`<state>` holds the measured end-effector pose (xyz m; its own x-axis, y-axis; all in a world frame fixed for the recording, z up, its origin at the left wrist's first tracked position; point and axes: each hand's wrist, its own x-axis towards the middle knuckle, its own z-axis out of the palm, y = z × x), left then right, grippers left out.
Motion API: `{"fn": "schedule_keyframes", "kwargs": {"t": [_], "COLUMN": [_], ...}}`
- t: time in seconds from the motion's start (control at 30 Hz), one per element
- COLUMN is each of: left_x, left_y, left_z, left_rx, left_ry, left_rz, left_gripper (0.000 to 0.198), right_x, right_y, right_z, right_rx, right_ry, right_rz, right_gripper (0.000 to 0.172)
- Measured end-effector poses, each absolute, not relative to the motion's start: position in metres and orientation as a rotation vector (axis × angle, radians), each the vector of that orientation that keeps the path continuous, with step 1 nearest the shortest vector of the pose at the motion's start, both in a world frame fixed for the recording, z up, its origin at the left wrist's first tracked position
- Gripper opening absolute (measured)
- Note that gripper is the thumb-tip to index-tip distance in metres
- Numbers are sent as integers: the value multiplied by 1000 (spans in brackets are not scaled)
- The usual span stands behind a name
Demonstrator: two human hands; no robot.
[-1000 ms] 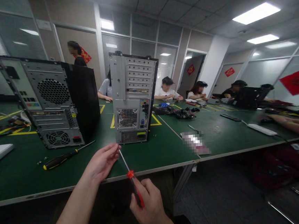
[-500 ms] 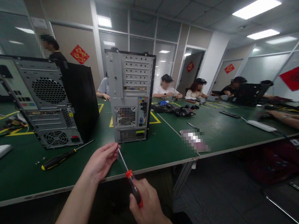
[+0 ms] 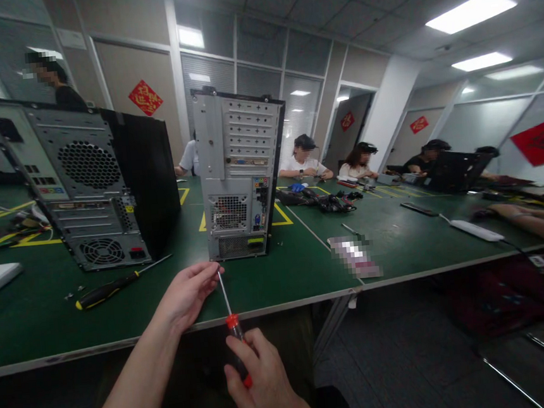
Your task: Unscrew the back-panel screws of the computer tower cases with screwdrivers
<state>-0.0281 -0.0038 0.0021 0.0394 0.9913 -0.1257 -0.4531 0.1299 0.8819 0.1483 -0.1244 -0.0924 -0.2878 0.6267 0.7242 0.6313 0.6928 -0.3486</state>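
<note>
My right hand [image 3: 263, 373] is closed around the handle of a red-and-black screwdriver [image 3: 234, 325], whose shaft points up and away from me. At the shaft's tip, the thumb and fingers of my left hand [image 3: 191, 293] are pinched together; whatever sits between them is too small to make out. Just behind those fingertips stands a silver computer case [image 3: 216, 171], upright with its rear panel facing me. A second, black-sided computer case [image 3: 148, 177] stands to its left. In front of that case lies a yellow-and-black screwdriver [image 3: 111, 291], with small screws [image 3: 70, 296] beside it.
The green table [image 3: 278, 279] ends at a pale front edge. Bundled black cables [image 3: 322, 199], a blurred-out flat object [image 3: 355, 257] and a white power strip [image 3: 474, 229] lie to the right. Several people sit around the table, and a person's arms [image 3: 525, 220] reach in from the right.
My right hand has shifted slightly left and down with the screwdriver. My left fingertips moved a little right, still at its tip. In the background, a standing person moved left.
</note>
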Motion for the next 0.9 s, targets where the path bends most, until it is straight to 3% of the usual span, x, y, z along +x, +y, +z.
{"fn": "schedule_keyframes", "kwargs": {"t": [0.33,0.9], "left_x": [-25,-25], "left_y": [-3,-2], "left_z": [-1,-2], "left_rx": [858,860], "left_ry": [944,971], "left_rz": [1278,1280], "left_gripper": [31,35], "right_x": [144,143], "right_y": [-124,-120], "right_z": [-95,-92], "right_rx": [-971,-1013], "right_ry": [-1968,-1953], "right_rz": [8,-25], "right_gripper": [44,40]}}
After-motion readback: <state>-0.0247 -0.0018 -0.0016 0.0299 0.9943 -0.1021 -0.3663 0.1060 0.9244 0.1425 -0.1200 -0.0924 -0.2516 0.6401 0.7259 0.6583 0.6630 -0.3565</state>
